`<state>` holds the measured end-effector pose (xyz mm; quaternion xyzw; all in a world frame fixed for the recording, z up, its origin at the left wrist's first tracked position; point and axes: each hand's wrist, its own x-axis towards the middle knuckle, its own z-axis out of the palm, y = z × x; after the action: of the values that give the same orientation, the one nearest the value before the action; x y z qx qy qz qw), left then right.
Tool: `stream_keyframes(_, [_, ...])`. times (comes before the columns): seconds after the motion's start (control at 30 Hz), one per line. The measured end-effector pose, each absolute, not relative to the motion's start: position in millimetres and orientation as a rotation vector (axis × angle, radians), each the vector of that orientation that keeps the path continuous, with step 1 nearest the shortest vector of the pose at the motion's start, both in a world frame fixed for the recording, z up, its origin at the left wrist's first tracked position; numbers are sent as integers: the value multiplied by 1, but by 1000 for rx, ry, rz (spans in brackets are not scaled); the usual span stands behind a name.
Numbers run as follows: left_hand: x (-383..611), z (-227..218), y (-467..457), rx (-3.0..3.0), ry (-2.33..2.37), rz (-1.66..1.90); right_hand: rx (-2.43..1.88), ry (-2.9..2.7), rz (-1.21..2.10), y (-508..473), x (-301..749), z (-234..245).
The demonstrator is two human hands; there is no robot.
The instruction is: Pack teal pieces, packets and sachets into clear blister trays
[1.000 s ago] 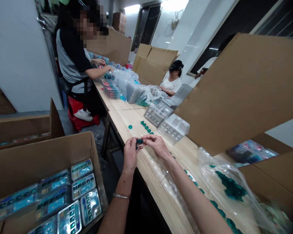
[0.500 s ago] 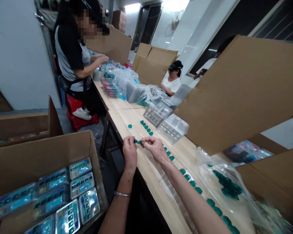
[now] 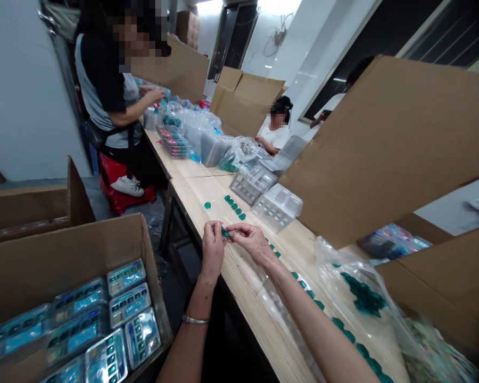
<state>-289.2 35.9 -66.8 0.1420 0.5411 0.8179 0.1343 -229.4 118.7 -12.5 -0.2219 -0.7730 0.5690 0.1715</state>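
Over the table's near edge, my left hand (image 3: 213,252) pinches a small dark green piece (image 3: 225,232) between thumb and fingers. My right hand (image 3: 250,243) grips the same piece from the other side, its fingertips almost touching the left ones. The fingers cover most of the piece, so its full shape is hidden. Just beyond the hands lies a single green hexagonal piece (image 3: 207,205), with a short row of green pieces (image 3: 234,207) to its right. More green pieces (image 3: 343,330) run in a line beside my right forearm.
Clear plastic trays (image 3: 278,206) stand stacked behind the rows. A plastic bag (image 3: 327,260) holds a green heap on the right. At lower left, a cardboard box (image 3: 104,234) contains several blister packs (image 3: 106,357). A co-worker (image 3: 104,90) sits at far left, another person (image 3: 274,133) behind the table.
The view has shifted slightly, so most things appear a little further left. My fingertips have drawn closer together, and less of the green piece shows between them.
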Motion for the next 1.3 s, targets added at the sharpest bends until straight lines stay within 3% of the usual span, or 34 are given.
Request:
stream_keyframes(0.4, [-269,-55,40,565,2024,2407,-501,-2381,828,98,-203,-6])
stream_keyframes(0.63, [-304,-64,23,201,1987,2454,-538,-2233,726,93,-161,27])
stream_keyframes(0.87, [-273,-48,33,547,1192,2152,-549,-2196,817,119,-178,25])
stream_keyframes(1.3, [-272,-52,37,728,1531,2323,-346,-2264,760,107,-200,8])
